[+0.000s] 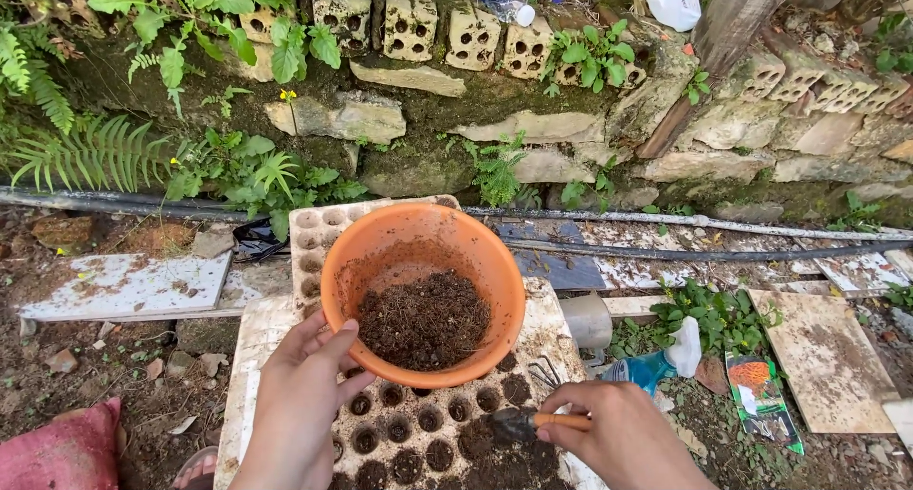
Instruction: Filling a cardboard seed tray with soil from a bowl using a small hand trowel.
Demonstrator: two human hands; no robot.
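**Two hands, one orange bowl of soil**

Two bare hands are at work over a white foam seed tray (266,343) with rows of round cells, seen from the head camera looking straight down. The left hand (300,395) is closed on the near rim of a round orange plastic bowl (423,290), thumb over the edge, holding it tilted above the tray. Dark crumbly soil (423,321) sits in the bottom of that bowl. The right hand (623,433) is wrapped around the orange handle of a small dark-bladed hand trowel (533,421), blade pointing left and lying low over the tray's filled cells just below the bowl. Many near cells hold dark soil; those at the far left edge look bare.

Just right of the tray lie a blue spray bottle with a white head (656,362) and a printed seed packet (761,395). Behind runs a black hose (704,254) along a mossy stone wall (533,128) with ferns.
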